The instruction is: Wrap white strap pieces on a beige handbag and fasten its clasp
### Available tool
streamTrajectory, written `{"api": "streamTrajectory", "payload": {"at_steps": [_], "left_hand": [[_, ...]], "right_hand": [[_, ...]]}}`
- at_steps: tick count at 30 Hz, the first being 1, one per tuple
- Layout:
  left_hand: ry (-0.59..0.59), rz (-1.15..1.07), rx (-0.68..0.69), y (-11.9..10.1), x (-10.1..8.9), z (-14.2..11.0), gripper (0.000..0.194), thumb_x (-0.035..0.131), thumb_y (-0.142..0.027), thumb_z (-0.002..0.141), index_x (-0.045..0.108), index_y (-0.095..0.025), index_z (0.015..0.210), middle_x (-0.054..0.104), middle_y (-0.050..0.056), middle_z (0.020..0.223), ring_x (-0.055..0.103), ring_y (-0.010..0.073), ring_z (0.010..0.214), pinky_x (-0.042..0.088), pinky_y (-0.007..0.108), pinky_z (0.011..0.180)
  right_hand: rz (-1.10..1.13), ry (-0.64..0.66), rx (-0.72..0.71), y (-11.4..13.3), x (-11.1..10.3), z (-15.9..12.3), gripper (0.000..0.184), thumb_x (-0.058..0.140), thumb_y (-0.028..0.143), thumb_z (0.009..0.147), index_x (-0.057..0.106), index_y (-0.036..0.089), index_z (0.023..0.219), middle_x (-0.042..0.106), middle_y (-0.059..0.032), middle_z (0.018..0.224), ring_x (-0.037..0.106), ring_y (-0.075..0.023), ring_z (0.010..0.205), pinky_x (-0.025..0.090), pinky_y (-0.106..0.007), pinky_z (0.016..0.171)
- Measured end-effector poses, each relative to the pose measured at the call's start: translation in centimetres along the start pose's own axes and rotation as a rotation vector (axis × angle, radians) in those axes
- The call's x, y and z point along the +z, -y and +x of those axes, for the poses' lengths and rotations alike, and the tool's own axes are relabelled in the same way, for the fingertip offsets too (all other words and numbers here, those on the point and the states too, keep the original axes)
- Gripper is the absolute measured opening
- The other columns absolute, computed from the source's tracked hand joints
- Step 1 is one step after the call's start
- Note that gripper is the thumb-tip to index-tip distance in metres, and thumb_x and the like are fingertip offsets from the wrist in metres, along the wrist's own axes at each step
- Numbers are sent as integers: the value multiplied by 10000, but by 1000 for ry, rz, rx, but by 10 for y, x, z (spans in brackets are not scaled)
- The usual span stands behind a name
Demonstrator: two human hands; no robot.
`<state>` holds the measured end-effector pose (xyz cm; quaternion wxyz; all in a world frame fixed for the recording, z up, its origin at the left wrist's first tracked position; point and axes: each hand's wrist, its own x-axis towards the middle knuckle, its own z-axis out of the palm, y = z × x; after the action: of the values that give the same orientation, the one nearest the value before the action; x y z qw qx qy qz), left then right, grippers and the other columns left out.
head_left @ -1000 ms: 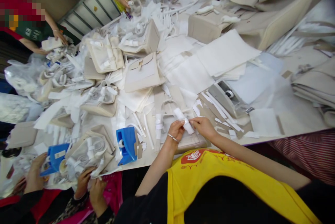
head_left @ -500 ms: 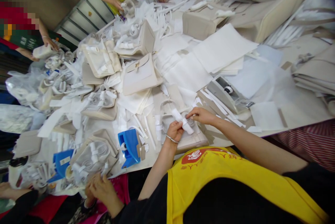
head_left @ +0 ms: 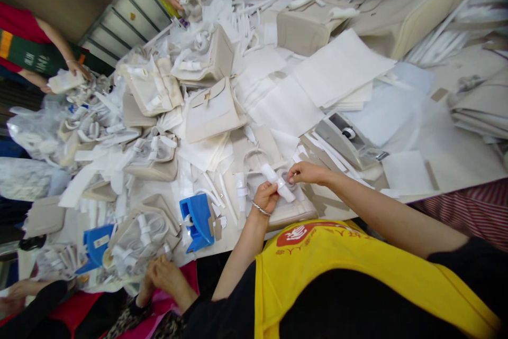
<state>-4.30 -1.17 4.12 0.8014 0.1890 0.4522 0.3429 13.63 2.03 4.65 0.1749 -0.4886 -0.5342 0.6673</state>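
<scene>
Left hand (head_left: 266, 196), bracelet at wrist, grips a white wrapped handle (head_left: 277, 182) of a cream bag (head_left: 291, 211) lying at the near table edge. Right hand (head_left: 307, 172) pinches at the handle's far end; what sits between its fingertips is too small to tell. Blue tape dispenser (head_left: 197, 220) stands just left, near the edge. Grey tape dispenser (head_left: 344, 140) lies to the far right. Yellow apron (head_left: 357, 275) carries a red logo with characters, unreadable. Table (head_left: 444, 164) is crowded with bags and white sheets; bare surface shows only to the right.
</scene>
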Motion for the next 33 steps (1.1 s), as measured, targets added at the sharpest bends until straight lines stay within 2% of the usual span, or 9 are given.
{"api": "streamTrajectory", "payload": {"at_steps": [4, 10, 13, 16, 21, 25, 30, 33], "left_hand": [[3, -5, 12, 1, -2, 1, 295, 686, -265, 531, 591, -108, 762, 602, 45, 679, 554, 179, 741, 424, 301, 697], [-33, 9, 18, 3, -1, 1, 305, 691, -277, 515, 592, -120, 756, 598, 37, 673, 554, 176, 743, 424, 296, 696], [-27, 4, 21, 3, 0, 1, 296, 690, -278, 515, 591, -118, 744, 599, 38, 671, 556, 177, 736, 425, 297, 693], [-3, -18, 28, 2, 2, 0, 292, 686, -263, 522, 592, -112, 754, 602, 40, 675, 557, 182, 748, 424, 299, 695], [-9, -6, 39, 1, 4, -3, 340, 700, -279, 497, 593, -110, 773, 608, 49, 716, 552, 185, 764, 419, 305, 707], [-21, 27, 41, 0, 2, -4, 358, 711, -285, 487, 596, -110, 777, 606, 45, 702, 551, 173, 746, 419, 294, 695], [-42, 95, 62, 1, -1, -3, 321, 705, -281, 511, 596, -114, 762, 607, 36, 701, 547, 147, 708, 418, 273, 671], [-56, 89, 88, 2, -1, -4, 331, 706, -276, 514, 587, -121, 782, 608, 30, 710, 548, 140, 695, 423, 274, 671]], "right_hand": [[-29, -74, 39, 1, 1, -1, 112, 569, 242, 602, 613, 149, 647, 558, 15, 559, 482, -120, 564, 367, -231, 550], [-404, -297, -191, 20, -3, -17, 69, 533, 184, 659, 586, 157, 625, 530, -23, 699, 490, -132, 665, 366, -241, 633], [-500, -361, -215, 23, -2, -20, 100, 502, 172, 693, 586, 161, 639, 526, -35, 765, 493, -133, 703, 361, -246, 674], [-455, -362, -180, 13, 3, -14, 82, 522, 186, 685, 589, 160, 646, 539, -33, 744, 499, -138, 706, 369, -243, 667], [-317, -229, -115, -1, 12, 3, 80, 543, 192, 650, 612, 158, 627, 568, -7, 651, 511, -129, 621, 379, -225, 595], [-425, -239, -131, 2, 18, 5, 102, 530, 187, 652, 630, 169, 645, 591, -9, 691, 523, -131, 644, 369, -221, 608], [-560, -260, -127, 5, 29, 0, 174, 437, 207, 745, 610, 193, 739, 620, -14, 742, 540, -143, 688, 351, -221, 602], [-599, -317, -68, 4, 32, -1, 153, 448, 222, 750, 562, 178, 843, 622, -38, 763, 548, -156, 700, 343, -221, 583]]}}
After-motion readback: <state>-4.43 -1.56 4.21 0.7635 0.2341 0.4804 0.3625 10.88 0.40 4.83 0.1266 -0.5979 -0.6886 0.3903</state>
